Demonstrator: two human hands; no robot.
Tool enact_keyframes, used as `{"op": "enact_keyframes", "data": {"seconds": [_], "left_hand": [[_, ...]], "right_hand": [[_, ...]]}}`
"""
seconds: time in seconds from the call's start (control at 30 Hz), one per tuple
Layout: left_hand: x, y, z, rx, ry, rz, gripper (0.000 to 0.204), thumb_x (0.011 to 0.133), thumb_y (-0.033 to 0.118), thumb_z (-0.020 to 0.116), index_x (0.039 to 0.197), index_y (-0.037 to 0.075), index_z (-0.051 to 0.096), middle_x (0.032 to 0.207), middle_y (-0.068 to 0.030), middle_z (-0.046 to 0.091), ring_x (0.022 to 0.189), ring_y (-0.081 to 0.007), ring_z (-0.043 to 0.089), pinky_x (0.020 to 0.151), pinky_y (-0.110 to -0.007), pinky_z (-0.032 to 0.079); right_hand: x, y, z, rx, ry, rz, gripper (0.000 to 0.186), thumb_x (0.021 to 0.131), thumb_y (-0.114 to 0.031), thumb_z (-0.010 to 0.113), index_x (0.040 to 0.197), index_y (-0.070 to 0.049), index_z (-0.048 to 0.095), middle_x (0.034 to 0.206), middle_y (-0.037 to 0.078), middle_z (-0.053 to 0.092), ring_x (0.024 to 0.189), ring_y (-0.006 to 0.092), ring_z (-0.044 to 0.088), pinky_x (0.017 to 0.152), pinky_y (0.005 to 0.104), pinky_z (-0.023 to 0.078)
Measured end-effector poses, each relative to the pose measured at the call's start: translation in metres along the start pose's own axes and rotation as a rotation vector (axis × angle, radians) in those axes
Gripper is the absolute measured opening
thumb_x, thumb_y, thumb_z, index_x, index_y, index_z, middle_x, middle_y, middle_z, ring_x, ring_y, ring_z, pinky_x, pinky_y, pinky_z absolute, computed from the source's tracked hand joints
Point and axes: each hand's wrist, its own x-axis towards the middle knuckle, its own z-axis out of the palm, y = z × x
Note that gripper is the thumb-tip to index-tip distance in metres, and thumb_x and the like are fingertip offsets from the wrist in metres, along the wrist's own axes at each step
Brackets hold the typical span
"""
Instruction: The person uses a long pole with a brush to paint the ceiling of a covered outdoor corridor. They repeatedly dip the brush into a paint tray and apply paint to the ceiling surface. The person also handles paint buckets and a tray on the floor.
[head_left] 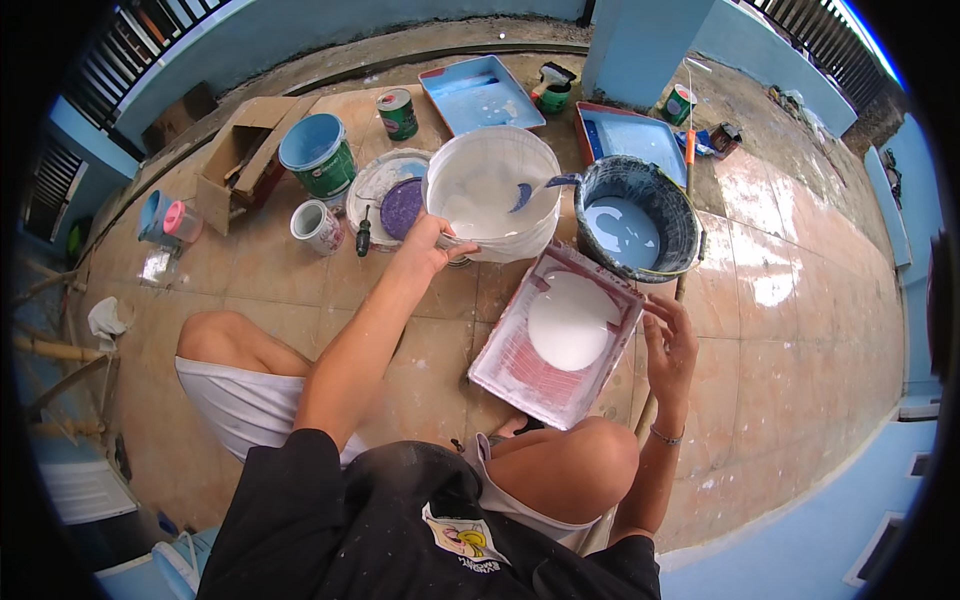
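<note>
My left hand (440, 243) grips the near rim of a white plastic bucket (505, 225), which has a little whitish liquid inside. A tool with a blue, paint-stained end (522, 197) leans in the bucket; its kind is hard to tell. Just in front is a red paint tray (486, 368), coated in white and holding a round pool of white paint (572, 318). Beside the tray's right edge, my right hand (672, 345) has its fingers apart and slightly bent, with nothing in them. A black bucket (655, 262) with light-blue paint stands beyond that hand.
Left of the white bucket are a purple lid (402, 208), a screwdriver (363, 232), a white tub (317, 228), a green paint bucket (330, 172) and a cardboard box (235, 165). Farther back lie two blue-stained trays (480, 95) (635, 143), paint cans (397, 114) and a pillar (645, 50).
</note>
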Motion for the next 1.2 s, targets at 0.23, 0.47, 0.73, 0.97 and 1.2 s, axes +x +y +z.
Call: {"op": "enact_keyframes", "data": {"seconds": [0.23, 0.47, 0.73, 0.97, 1.2], "left_hand": [[0.096, -0.019, 0.035, -0.188, 0.156, 0.033, 0.077, 0.072, -0.012, 0.038, 0.144, 0.014, 0.037, 0.148, -0.0261, 0.032, 0.132, -0.0588, 0.039, 0.093, -0.077, 0.05], [0.109, -0.07, 0.061, -0.149, 0.375, 0.089, 0.089, 0.086, -0.005, 0.045, 0.158, 0.04, 0.018, 0.152, -0.0137, 0.042, 0.121, -0.0465, 0.056, 0.089, -0.078, 0.048], [0.064, 0.025, 0.011, 0.966, -0.053, -0.353, 0.052, 0.098, 0.02, 0.051, 0.144, -0.002, 0.043, 0.123, -0.0291, 0.065, 0.104, -0.0463, 0.069, 0.073, -0.056, 0.062], [-0.052, 0.307, -0.186, 1.688, -0.86, 0.146, 0.015, 0.079, 0.004, 0.052, 0.076, 0.0, 0.066, 0.07, -0.0145, 0.07, 0.058, -0.0274, 0.07, 0.052, -0.036, 0.056], [-0.1, 0.459, -0.641, 1.164, 0.218, 0.22, 0.034, 0.096, 0.028, 0.063, 0.078, -0.001, 0.068, 0.063, -0.0105, 0.068, 0.054, -0.0185, 0.066, 0.056, -0.035, 0.052]], "right_hand": [[-0.062, 0.048, -0.002, 0.139, 0.015, 0.203, 0.027, 0.101, -0.01, 0.061, 0.125, 0.001, 0.061, 0.115, 0.012, 0.069, 0.108, 0.0206, 0.068, 0.083, 0.032, 0.055], [-0.105, 0.042, -0.04, 0.209, 0.09, 0.414, 0.04, 0.102, -0.034, 0.061, 0.119, 0.001, 0.063, 0.112, 0.013, 0.069, 0.102, 0.0186, 0.065, 0.085, 0.0327, 0.051], [-0.095, -0.037, 0.001, -0.271, -0.217, 0.552, 0.06, 0.107, -0.046, 0.048, 0.145, 0.0, 0.051, 0.136, 0.014, 0.061, 0.127, 0.0281, 0.055, 0.105, 0.0404, 0.045], [0.098, -0.209, 0.21, -0.334, -0.579, 0.073, 0.027, 0.103, -0.022, 0.06, 0.096, 0.003, 0.065, 0.088, 0.012, 0.072, 0.078, 0.0166, 0.068, 0.076, 0.0299, 0.053], [0.115, -0.262, 0.69, -0.084, -1.127, 0.073, 0.02, 0.102, -0.016, 0.061, 0.096, 0.003, 0.066, 0.085, 0.007, 0.072, 0.076, 0.0109, 0.065, 0.068, 0.0263, 0.052]]}}
